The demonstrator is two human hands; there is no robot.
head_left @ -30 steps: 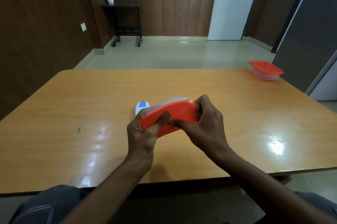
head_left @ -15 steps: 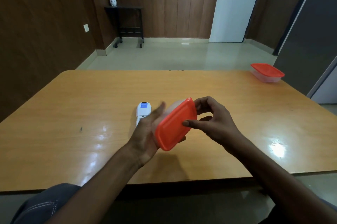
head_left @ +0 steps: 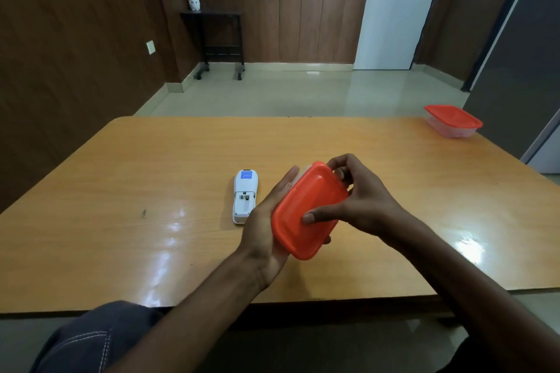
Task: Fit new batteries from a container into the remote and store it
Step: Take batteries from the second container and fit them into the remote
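Note:
A small container with an orange lid (head_left: 306, 209) is held tilted above the wooden table (head_left: 151, 178). My left hand (head_left: 266, 227) cups its underside from the left, palm against it. My right hand (head_left: 360, 196) grips the lid, thumb on top and fingers curled over the far edge. What is inside the container is hidden. A white remote (head_left: 245, 195) lies face down on the table just left of my hands, its battery compartment uncovered.
A second clear container with an orange lid (head_left: 453, 121) stands at the table's far right corner. A dark cabinet rises beyond it on the right. The table's near edge runs just above my knees.
The container has been tilted from nearly flat to steeply on edge, lid facing me. My left hand shifted from gripping the lid's near edge to cupping the underside. The remote is now more exposed.

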